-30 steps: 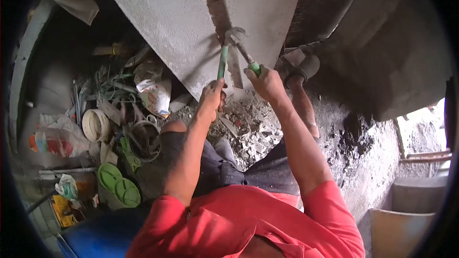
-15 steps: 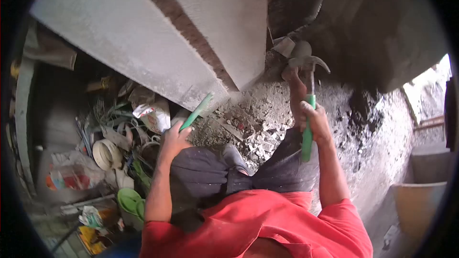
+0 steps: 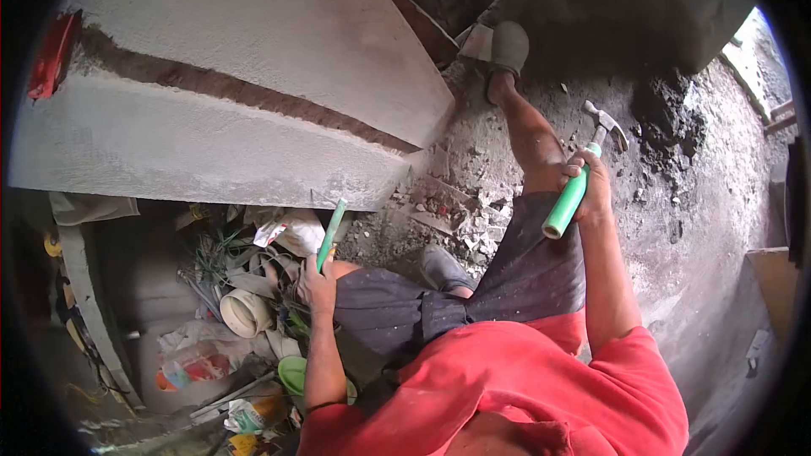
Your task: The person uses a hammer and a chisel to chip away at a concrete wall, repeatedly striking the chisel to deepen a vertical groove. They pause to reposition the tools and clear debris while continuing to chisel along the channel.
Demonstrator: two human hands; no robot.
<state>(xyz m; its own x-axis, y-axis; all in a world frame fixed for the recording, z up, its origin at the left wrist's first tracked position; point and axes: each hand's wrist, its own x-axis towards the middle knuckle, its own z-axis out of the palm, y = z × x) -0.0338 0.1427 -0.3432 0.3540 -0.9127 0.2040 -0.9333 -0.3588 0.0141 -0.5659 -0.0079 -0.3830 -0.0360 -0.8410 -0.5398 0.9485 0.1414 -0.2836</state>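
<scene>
My left hand [image 3: 317,289] is closed around a green chisel [image 3: 333,235], whose flat tip points up toward the lower edge of a grey plastered wall [image 3: 211,156]. A rough brown groove [image 3: 253,108] runs along that wall, from near a red box [image 3: 54,56] to its right corner. Over my right knee, my right hand [image 3: 596,188] grips a claw hammer [image 3: 567,207] by its green handle. The metal head tilts up and right, apart from the wall and the chisel.
Broken rubble [image 3: 477,232] covers the floor between my feet. To the left lie a white pipe piece [image 3: 245,312], plastic bags [image 3: 196,359] and a green bowl [image 3: 293,374]. A dark slab [image 3: 625,8] stands ahead at right, and a brown bucket-like container [image 3: 775,283] at far right.
My view has turned, so the groove lies flatter and the red box shows at left. The hammer has gone from upright to slanted, further right. Both hands keep their grip.
</scene>
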